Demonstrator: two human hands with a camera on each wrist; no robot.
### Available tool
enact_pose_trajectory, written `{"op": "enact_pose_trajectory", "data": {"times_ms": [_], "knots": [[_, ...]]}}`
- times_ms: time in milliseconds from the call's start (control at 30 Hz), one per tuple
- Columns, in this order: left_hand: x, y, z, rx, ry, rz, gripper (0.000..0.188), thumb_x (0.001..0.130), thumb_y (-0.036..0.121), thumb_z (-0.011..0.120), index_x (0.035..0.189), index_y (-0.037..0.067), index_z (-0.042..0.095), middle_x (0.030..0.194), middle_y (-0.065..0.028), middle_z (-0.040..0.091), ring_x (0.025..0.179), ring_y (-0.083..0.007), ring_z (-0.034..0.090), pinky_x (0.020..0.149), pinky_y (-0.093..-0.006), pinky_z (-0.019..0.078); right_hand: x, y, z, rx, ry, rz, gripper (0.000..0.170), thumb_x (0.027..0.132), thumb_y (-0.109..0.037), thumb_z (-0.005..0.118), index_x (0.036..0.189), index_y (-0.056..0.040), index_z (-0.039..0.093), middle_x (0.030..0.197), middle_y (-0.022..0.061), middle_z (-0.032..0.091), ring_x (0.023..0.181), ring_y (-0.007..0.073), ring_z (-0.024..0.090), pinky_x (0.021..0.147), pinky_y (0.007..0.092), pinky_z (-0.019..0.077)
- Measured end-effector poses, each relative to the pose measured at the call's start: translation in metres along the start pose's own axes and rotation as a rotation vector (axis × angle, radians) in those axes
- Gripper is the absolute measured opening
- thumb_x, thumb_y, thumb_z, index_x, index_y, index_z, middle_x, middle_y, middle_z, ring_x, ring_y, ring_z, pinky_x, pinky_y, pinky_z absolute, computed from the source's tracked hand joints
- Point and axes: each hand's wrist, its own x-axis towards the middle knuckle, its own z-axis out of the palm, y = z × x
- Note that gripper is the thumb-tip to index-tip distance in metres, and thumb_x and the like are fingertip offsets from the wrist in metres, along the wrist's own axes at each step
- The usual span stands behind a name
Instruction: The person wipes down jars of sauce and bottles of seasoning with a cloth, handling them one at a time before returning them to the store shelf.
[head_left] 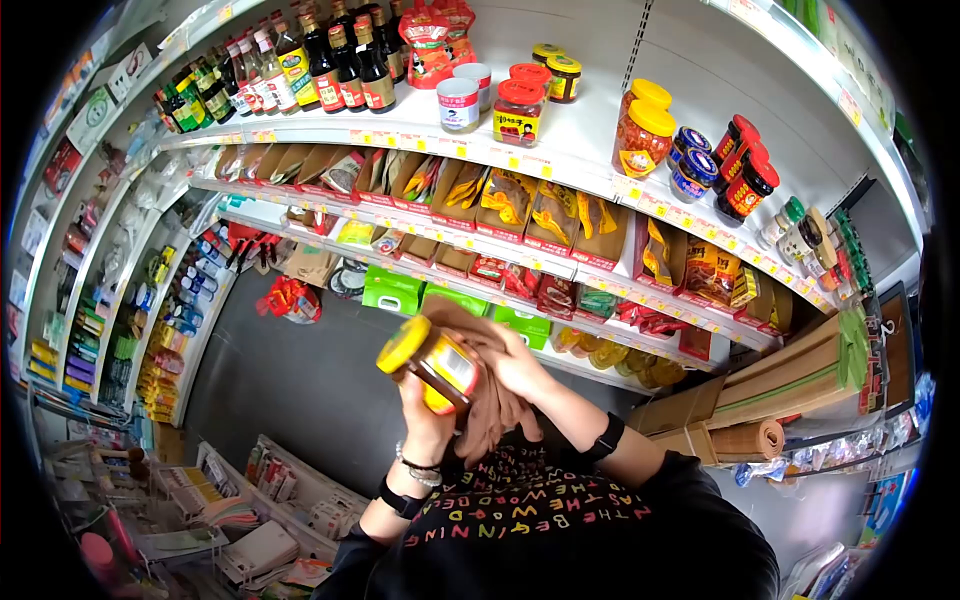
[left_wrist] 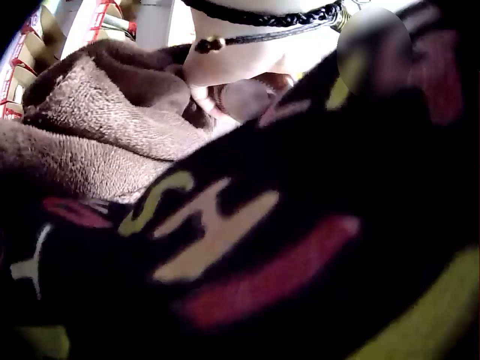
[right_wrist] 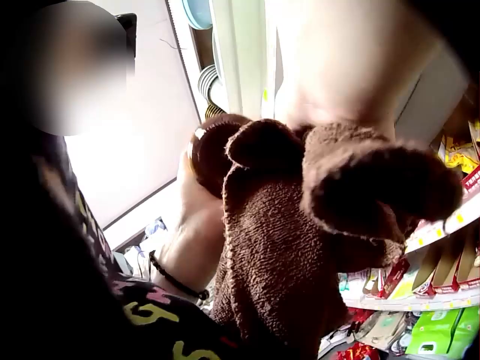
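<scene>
A jar with a yellow lid and a red and yellow label (head_left: 455,365) is tilted in front of the chest, gripped by the left hand (head_left: 425,428) around its lower side. The right hand (head_left: 522,368) holds a brown cloth (head_left: 490,415) against the jar's other end, and the cloth hangs down in folds. In the right wrist view, the cloth (right_wrist: 270,247) covers most of the right fingers, while the jar (right_wrist: 212,154) shows beside it above the left hand (right_wrist: 196,225). The left wrist view has the cloth (left_wrist: 97,105) beside the left hand (left_wrist: 262,56); the jar is mostly hidden there.
Ahead, a white shelf (head_left: 400,125) carries dark sauce bottles (head_left: 345,75), jars (head_left: 520,112) and tins. Lower shelves hold packets in open boxes (head_left: 505,200) and green cartons (head_left: 392,290). More stocked racks stand left; rolled mats (head_left: 750,440) lie at right.
</scene>
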Motion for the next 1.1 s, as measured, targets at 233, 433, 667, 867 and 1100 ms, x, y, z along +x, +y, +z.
{"op": "enact_pose_trajectory", "data": {"times_ms": [233, 433, 667, 867, 1100], "knots": [[0.015, 0.011, -0.027, 0.024, 0.340, -0.052, 0.050, 0.099, 0.031, 0.053, 0.140, 0.008, 0.035, 0.133, -0.0093, 0.050, 0.119, -0.0208, 0.052, 0.100, -0.0389, 0.0455, -0.011, -0.065, 0.004, -0.014, -0.019, -0.438, 0.077, 0.072, 0.003, 0.065, 0.143, -0.0093, 0.040, 0.142, 0.0208, 0.038, 0.133, 0.0382, 0.039, 0.110, 0.0428, 0.0344], [-0.002, 0.012, -0.007, 0.087, 0.364, -0.214, 0.053, 0.100, 0.046, 0.042, 0.140, 0.012, 0.039, 0.133, -0.0054, 0.051, 0.119, -0.0201, 0.054, 0.096, -0.0350, 0.0490, -0.016, -0.061, 0.027, -0.344, 0.157, -0.701, 0.074, 0.068, -0.010, 0.075, 0.138, -0.0134, 0.050, 0.133, 0.0201, 0.045, 0.121, 0.0414, 0.048, 0.104, 0.0471, 0.0385], [-0.004, 0.006, -0.020, 0.004, 0.260, -0.148, 0.054, 0.100, 0.053, 0.032, 0.128, 0.009, 0.048, 0.112, -0.0056, 0.063, 0.098, -0.0178, 0.063, 0.083, -0.0341, 0.0527, -0.019, -0.054, 0.033, 0.306, 0.187, -0.294, 0.068, 0.074, -0.007, 0.073, 0.136, -0.0015, 0.046, 0.129, 0.0187, 0.047, 0.122, 0.0365, 0.049, 0.104, 0.0405, 0.0388], [-0.001, 0.010, -0.025, 0.267, 0.101, -0.112, 0.064, 0.098, 0.053, 0.040, 0.144, 0.010, 0.035, 0.143, -0.0119, 0.044, 0.129, -0.0300, 0.047, 0.107, -0.0439, 0.0419, -0.034, -0.077, 0.029, -0.221, 0.276, -0.850, 0.052, 0.061, -0.026, 0.083, 0.111, -0.0147, 0.072, 0.122, 0.0147, 0.052, 0.106, 0.0335, 0.054, 0.091, 0.0440, 0.0421], [-0.013, 0.025, -0.021, 0.056, 0.131, -0.245, 0.063, 0.098, 0.052, 0.040, 0.145, 0.010, 0.034, 0.145, -0.0118, 0.042, 0.131, -0.0299, 0.045, 0.108, -0.0455, 0.0406, -0.039, -0.081, 0.030, -0.381, 0.294, -0.829, 0.055, 0.060, -0.030, 0.085, 0.113, -0.0201, 0.071, 0.117, 0.0105, 0.055, 0.101, 0.0319, 0.055, 0.088, 0.0439, 0.0437]]}}
